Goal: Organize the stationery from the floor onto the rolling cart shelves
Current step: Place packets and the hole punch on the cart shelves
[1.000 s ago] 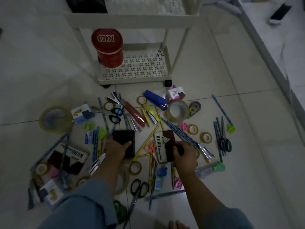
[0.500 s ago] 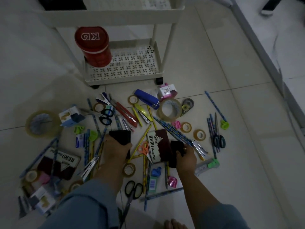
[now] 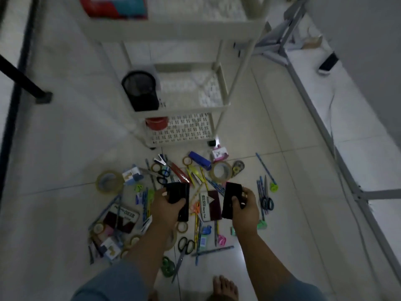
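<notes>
Head view: left hand (image 3: 166,206) grip clasps black box (image 3: 178,192); right hand (image 3: 246,208) clasps second box (image 3: 231,197).

One head-worn view looks steeply down and forward over floor (image 3: 65,148) and cart (image 3: 173,32)

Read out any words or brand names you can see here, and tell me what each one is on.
"HERO": stamp pad box, middle of the pile.
"HERO": second box, left side of the pile.
Smaller print on both boxes is too blurred to read.
Print on the top-shelf package is too blurred to read.
</notes>
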The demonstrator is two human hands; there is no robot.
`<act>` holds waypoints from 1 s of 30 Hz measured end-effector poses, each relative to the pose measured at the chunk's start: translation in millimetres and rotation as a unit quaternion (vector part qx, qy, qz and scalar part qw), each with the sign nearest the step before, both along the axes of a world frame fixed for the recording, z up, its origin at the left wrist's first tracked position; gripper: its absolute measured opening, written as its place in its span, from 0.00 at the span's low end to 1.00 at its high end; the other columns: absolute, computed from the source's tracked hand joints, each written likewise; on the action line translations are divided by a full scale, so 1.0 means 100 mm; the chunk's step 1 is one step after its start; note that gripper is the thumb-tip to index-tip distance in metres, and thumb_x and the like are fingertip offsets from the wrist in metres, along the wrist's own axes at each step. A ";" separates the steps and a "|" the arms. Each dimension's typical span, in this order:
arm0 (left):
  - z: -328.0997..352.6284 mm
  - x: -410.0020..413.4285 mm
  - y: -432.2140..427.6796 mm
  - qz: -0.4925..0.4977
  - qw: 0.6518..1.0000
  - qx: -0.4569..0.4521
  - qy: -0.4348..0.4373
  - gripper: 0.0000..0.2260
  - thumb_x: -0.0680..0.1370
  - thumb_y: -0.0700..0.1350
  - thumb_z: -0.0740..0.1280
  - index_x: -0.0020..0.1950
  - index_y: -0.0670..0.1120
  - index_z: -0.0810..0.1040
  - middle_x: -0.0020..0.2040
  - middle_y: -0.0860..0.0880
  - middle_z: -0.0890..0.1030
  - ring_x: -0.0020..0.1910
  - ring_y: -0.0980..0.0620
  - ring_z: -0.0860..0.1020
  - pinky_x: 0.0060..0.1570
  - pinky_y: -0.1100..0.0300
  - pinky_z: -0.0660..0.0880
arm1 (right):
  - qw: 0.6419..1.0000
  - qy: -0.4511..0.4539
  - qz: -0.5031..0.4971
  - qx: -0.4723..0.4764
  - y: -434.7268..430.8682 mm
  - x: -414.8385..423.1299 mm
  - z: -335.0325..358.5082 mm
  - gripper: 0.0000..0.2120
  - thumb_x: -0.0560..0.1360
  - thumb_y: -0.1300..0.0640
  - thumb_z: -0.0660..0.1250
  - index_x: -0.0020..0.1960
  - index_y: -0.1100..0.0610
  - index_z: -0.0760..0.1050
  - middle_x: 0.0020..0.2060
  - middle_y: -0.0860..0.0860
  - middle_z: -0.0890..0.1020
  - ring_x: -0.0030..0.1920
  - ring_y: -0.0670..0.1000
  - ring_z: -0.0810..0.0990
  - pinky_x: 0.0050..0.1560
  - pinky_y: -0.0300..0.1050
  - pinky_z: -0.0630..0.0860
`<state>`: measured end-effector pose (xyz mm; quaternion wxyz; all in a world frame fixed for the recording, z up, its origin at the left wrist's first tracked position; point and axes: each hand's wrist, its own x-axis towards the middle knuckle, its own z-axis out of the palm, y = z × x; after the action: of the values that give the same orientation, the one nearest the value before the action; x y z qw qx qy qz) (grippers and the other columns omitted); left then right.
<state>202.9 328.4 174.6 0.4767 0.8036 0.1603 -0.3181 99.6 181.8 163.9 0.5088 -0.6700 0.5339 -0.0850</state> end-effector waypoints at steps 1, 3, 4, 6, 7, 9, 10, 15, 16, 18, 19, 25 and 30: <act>0.21 0.04 0.00 -0.016 1.000 -0.004 -0.011 0.29 0.72 0.38 0.72 0.70 0.38 0.64 0.64 0.37 0.74 0.60 0.39 0.75 0.57 0.50 0.74 | 1.000 -0.013 0.000 0.004 0.00 0.06 0.19 0.15 0.78 0.64 0.62 0.64 0.60 0.69 0.54 0.59 0.80 0.46 0.51 0.77 0.38 0.33 0.73; 0.64 0.13 0.00 -0.044 0.998 -0.013 -0.035 0.30 0.72 0.38 0.72 0.71 0.38 0.64 0.64 0.38 0.74 0.61 0.40 0.74 0.58 0.52 0.73 | 0.999 -0.039 -0.003 0.005 0.01 0.21 0.57 0.14 0.78 0.64 0.62 0.63 0.60 0.70 0.51 0.59 0.80 0.43 0.53 0.78 0.33 0.31 0.75; 0.84 0.18 -0.01 -0.058 0.997 -0.019 -0.048 0.29 0.72 0.38 0.72 0.70 0.38 0.64 0.64 0.38 0.74 0.61 0.41 0.74 0.57 0.53 0.73 | 0.998 -0.056 -0.008 0.002 0.01 0.30 0.77 0.14 0.78 0.64 0.62 0.63 0.60 0.70 0.51 0.59 0.80 0.43 0.53 0.79 0.34 0.32 0.76; 1.24 0.30 -0.05 -0.080 0.994 -0.038 -0.070 0.29 0.72 0.39 0.72 0.70 0.38 0.65 0.64 0.39 0.74 0.61 0.43 0.74 0.58 0.55 0.72 | 0.996 -0.084 -0.016 -0.009 0.01 0.48 1.12 0.14 0.78 0.64 0.61 0.63 0.59 0.70 0.52 0.60 0.81 0.46 0.55 0.80 0.42 0.43 0.79; 1.42 0.36 -0.08 -0.091 0.991 -0.049 -0.081 0.29 0.72 0.40 0.73 0.70 0.39 0.66 0.64 0.40 0.74 0.61 0.43 0.75 0.60 0.54 0.73 | 0.995 -0.095 -0.019 -0.011 0.00 0.56 1.27 0.14 0.78 0.64 0.61 0.63 0.58 0.70 0.52 0.60 0.81 0.46 0.56 0.80 0.44 0.45 0.80; 1.74 0.48 -0.16 -0.107 0.986 -0.059 -0.114 0.29 0.72 0.42 0.73 0.70 0.40 0.67 0.65 0.41 0.74 0.62 0.45 0.75 0.62 0.52 0.73 | 0.992 -0.121 -0.025 -0.015 -0.03 0.74 1.53 0.14 0.78 0.64 0.60 0.63 0.57 0.71 0.48 0.57 0.80 0.43 0.52 0.80 0.38 0.39 0.79; 1.85 0.55 -0.22 -0.111 0.983 -0.062 -0.134 0.29 0.72 0.43 0.73 0.70 0.40 0.67 0.65 0.42 0.75 0.62 0.46 0.75 0.62 0.54 0.73 | 0.991 -0.132 -0.027 -0.020 -0.06 0.82 1.62 0.14 0.78 0.65 0.60 0.63 0.58 0.71 0.44 0.54 0.80 0.40 0.49 0.79 0.34 0.33 0.77; 2.35 0.80 -0.60 -0.085 0.968 -0.093 -0.217 0.28 0.74 0.44 0.71 0.72 0.42 0.66 0.67 0.45 0.73 0.60 0.57 0.70 0.56 0.69 0.66 | 0.983 -0.178 -0.048 0.004 -0.32 1.06 1.95 0.14 0.79 0.64 0.59 0.64 0.57 0.70 0.39 0.46 0.78 0.39 0.48 0.78 0.32 0.32 0.75; 2.45 0.84 -0.69 -0.072 0.966 -0.101 -0.226 0.28 0.74 0.44 0.70 0.72 0.42 0.66 0.67 0.45 0.72 0.60 0.58 0.69 0.57 0.69 0.65 | 0.982 -0.182 -0.048 0.006 -0.40 1.06 2.00 0.14 0.79 0.64 0.59 0.64 0.57 0.70 0.39 0.45 0.78 0.40 0.49 0.78 0.34 0.35 0.77; 2.63 0.95 -0.87 -0.036 0.962 -0.125 -0.239 0.28 0.74 0.43 0.70 0.72 0.42 0.65 0.68 0.45 0.72 0.63 0.54 0.70 0.61 0.65 0.68 | 0.982 -0.184 -0.045 0.008 -0.57 1.06 2.11 0.14 0.79 0.64 0.59 0.64 0.57 0.70 0.41 0.48 0.79 0.41 0.52 0.79 0.38 0.44 0.79; 2.72 1.01 -0.96 -0.018 0.960 -0.137 -0.245 0.28 0.74 0.43 0.70 0.72 0.41 0.66 0.67 0.44 0.73 0.65 0.52 0.71 0.63 0.62 0.68 | 0.982 -0.185 -0.045 0.013 -0.66 1.06 2.16 0.14 0.79 0.65 0.59 0.64 0.57 0.70 0.42 0.51 0.80 0.42 0.53 0.79 0.41 0.48 0.80; 3.18 1.71 -1.58 0.024 0.960 -0.166 -0.226 0.28 0.72 0.49 0.73 0.69 0.40 0.70 0.65 0.45 0.75 0.61 0.47 0.75 0.63 0.53 0.73 | 0.980 -0.193 -0.042 0.015 -1.25 1.15 2.34 0.15 0.79 0.65 0.59 0.64 0.58 0.69 0.48 0.58 0.80 0.48 0.58 0.79 0.48 0.51 0.78; 3.21 2.21 -2.04 0.062 0.964 -0.197 -0.164 0.19 0.75 0.47 0.70 0.61 0.38 0.76 0.55 0.42 0.79 0.55 0.43 0.78 0.56 0.51 0.76 | 0.980 -0.197 -0.018 0.013 -1.58 1.27 2.33 0.14 0.78 0.66 0.59 0.63 0.59 0.70 0.47 0.59 0.80 0.44 0.55 0.78 0.42 0.45 0.76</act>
<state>423.5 124.8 495.5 0.6645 0.7233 0.0636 -0.1766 226.8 23.8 396.4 0.6109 -0.6235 0.4367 -0.2176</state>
